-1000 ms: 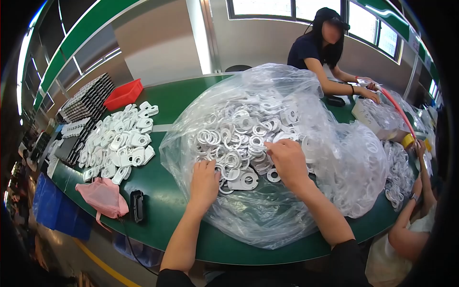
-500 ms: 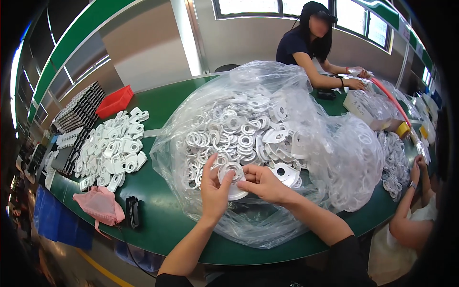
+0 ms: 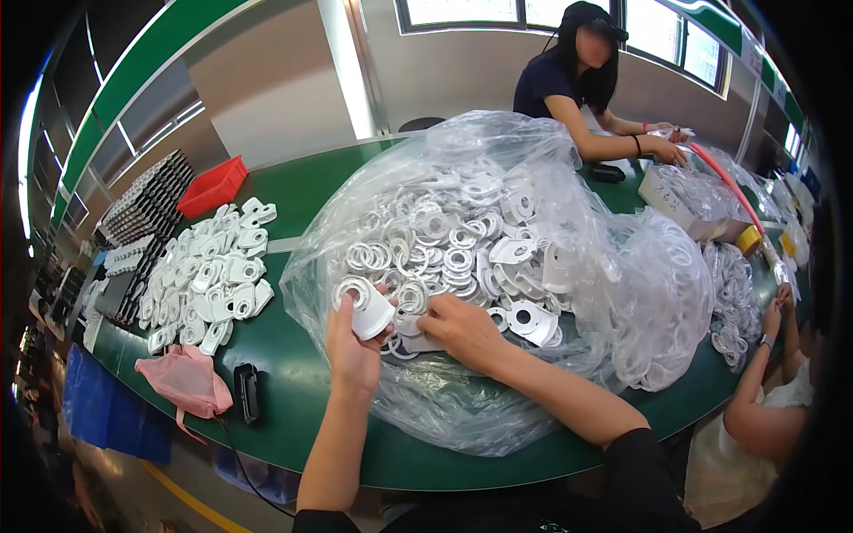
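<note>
My left hand (image 3: 353,360) is closed on a white plastic part (image 3: 374,318), a rounded plate with a ring at its upper end, lifted at the near left of the heap. My right hand (image 3: 469,332) reaches to the heap's near edge, its fingers curled down against another white plastic part (image 3: 414,327); its fingertips are partly hidden. Behind both hands, a big heap of white rings and ringed plates (image 3: 458,260) lies in a spread-open clear plastic bag (image 3: 418,425). One plate with a dark round hole (image 3: 534,325) lies just right of my right hand.
To the left lies a pile of white plates (image 3: 209,284), with stacked dark trays (image 3: 147,200) and a red bin (image 3: 213,187) behind. A pink pouch (image 3: 186,382) and black case (image 3: 246,393) sit near the front edge. Co-workers (image 3: 577,80) work opposite and at right.
My left hand has moved left with the white plastic part, now tilted with its plate showing. My right hand has come away from that part and down onto the heap's near edge.
</note>
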{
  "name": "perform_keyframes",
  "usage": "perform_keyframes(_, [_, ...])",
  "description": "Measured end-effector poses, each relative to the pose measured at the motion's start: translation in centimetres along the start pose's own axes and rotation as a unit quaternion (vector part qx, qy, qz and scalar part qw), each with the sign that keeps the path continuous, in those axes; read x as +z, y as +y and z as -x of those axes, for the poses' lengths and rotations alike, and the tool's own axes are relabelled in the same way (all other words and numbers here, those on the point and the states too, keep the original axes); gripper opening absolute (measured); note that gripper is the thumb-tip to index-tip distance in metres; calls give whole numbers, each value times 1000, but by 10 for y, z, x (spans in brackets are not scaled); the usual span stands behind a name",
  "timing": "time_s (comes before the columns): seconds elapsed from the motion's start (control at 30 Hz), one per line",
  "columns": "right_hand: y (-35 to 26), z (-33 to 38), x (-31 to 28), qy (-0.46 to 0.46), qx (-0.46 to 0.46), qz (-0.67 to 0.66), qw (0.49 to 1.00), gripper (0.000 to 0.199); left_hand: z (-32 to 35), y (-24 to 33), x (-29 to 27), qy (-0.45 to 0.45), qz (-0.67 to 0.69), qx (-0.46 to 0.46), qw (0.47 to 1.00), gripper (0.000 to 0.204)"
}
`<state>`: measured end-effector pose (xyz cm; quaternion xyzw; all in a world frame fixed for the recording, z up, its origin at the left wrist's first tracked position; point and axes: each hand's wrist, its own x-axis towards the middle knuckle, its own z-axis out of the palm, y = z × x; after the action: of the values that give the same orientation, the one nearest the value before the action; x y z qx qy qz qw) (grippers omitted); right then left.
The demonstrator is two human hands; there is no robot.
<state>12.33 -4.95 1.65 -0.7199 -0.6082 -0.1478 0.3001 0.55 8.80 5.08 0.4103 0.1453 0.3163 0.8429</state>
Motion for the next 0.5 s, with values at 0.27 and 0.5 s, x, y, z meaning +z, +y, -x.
perform_keyframes(0.27, [5, -4, -38, 128, 205, -229, 943, 12, 9, -5, 5, -11, -47, -1, 999, 26])
perform_keyframes(0.5, [25, -1, -63, 73, 271, -426, 860, 14, 28, -27, 21, -173, -114, -148, 967, 45])
